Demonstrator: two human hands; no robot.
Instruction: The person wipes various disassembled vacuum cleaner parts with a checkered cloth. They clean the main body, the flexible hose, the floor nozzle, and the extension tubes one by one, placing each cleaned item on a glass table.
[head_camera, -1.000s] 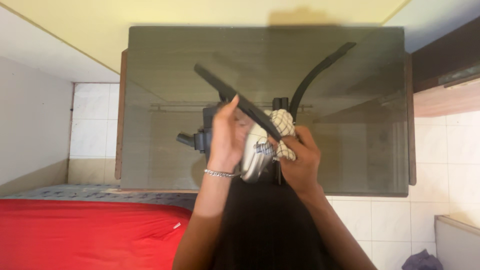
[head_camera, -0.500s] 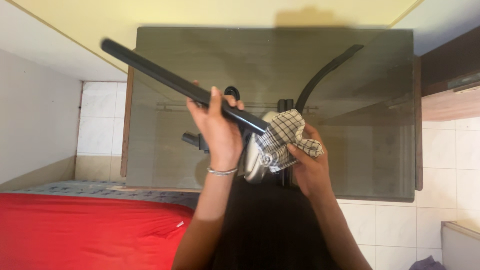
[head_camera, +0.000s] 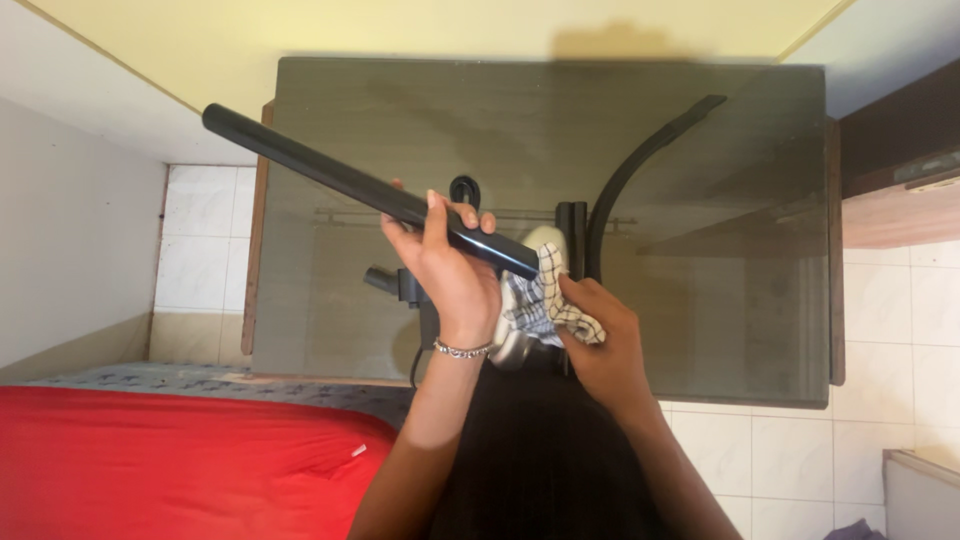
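Head view: left hand (head_camera: 455, 275) clamps fingers (head_camera: 470, 215) on black bar (head_camera: 365, 188) above glass tabletop (head_camera: 700, 330), steadying it; right hand (head_camera: 600, 340) pinches checked cloth (head_camera: 555, 300) against its end.

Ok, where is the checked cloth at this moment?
In the head view, the checked cloth sits just right of centre, gripped in the right hand and pressed against the lower end of the black tube that the left hand holds above the glass table.

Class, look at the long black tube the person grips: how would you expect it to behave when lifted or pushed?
Held by the left hand near one end, the black tube stays straight, so probably stiff and light. Its round, glossy surface suggests it could slip or roll on the glass table.
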